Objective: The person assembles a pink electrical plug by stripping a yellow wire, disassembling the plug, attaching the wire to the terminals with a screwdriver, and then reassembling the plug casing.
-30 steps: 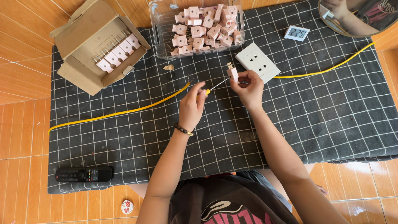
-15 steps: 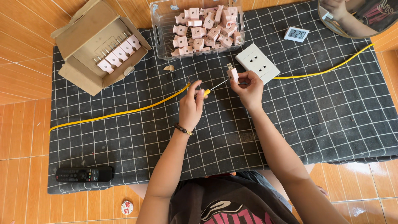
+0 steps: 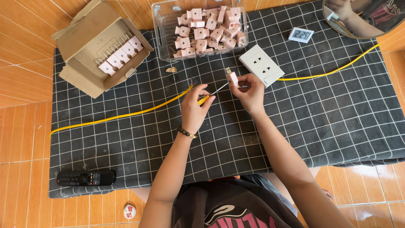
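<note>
Our left hand (image 3: 195, 110) gripped a screwdriver (image 3: 209, 96); our right hand (image 3: 249, 93) pinched one pink plug (image 3: 231, 77). Few plugs sat boxed (image 3: 119, 55); many waited in the tub (image 3: 205, 29).

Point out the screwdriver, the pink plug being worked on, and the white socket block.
screwdriver (image 3: 203, 100), head view, on its yellow handle in the left hand.
pink plug (image 3: 232, 78), head view, on its body above the right hand's fingers.
white socket block (image 3: 261, 66), head view, on its top face.
</note>
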